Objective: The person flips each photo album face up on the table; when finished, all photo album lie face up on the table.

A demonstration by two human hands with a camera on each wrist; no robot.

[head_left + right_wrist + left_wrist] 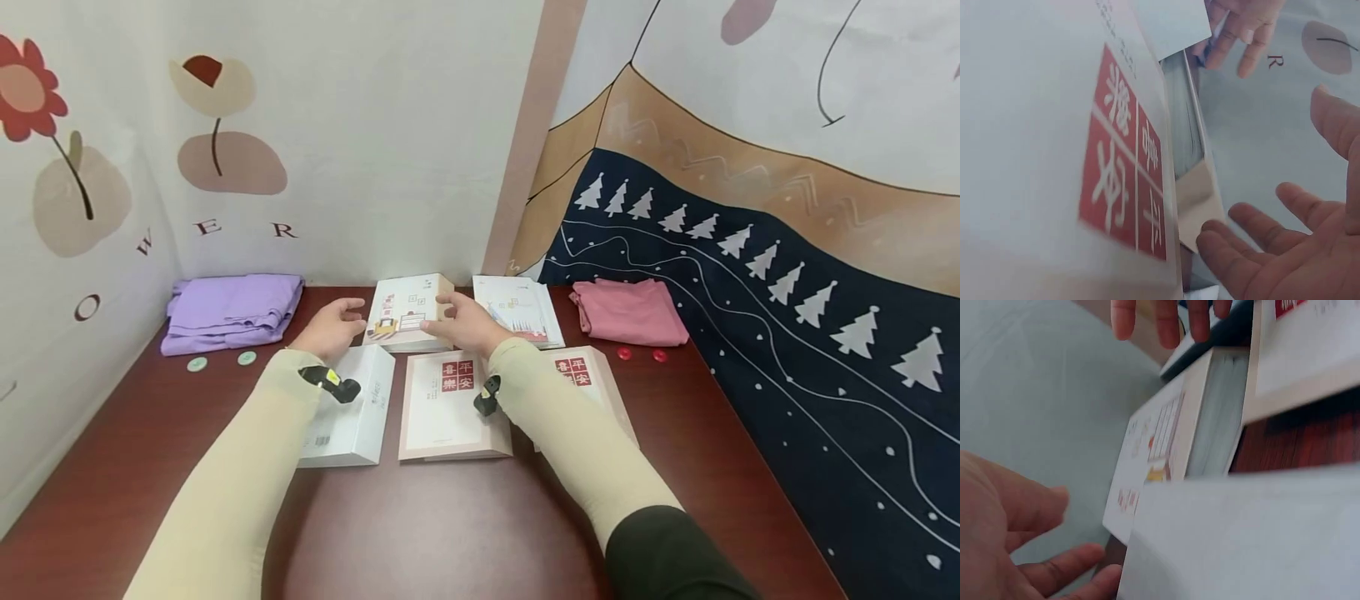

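Five boxes or flat packs lie on the dark red surface (465, 533), in two rows. In the far row stands the box with a house drawing (405, 312), raised on its near edge and leaning back, and just right of it a flat white pack with a line drawing (517, 308). In the near row there are three: a plain white box (352, 417) on the left, a box with a red four-character label (450, 404) in the middle, and a second box with the same red label (588, 375) on the right, partly hidden under the right forearm. The left hand (330, 327) hovers just beside the left edge of the house-drawing box, its fingers (1054, 572) spread and relaxed, grasping nothing; the left wrist view shows a gap between them and the box. The right hand (465, 323) is at the box's right edge, fingers (1241, 244) straight and loose, right beside the box's side; whether they touch it cannot be told. Two folded cloths lie in the far corners: a purple one (232, 310) on the left and a pink one (630, 310) on the right. Two green discs (221, 361) lie in front of the purple cloth, and two red discs (641, 354) in front of the pink cloth.
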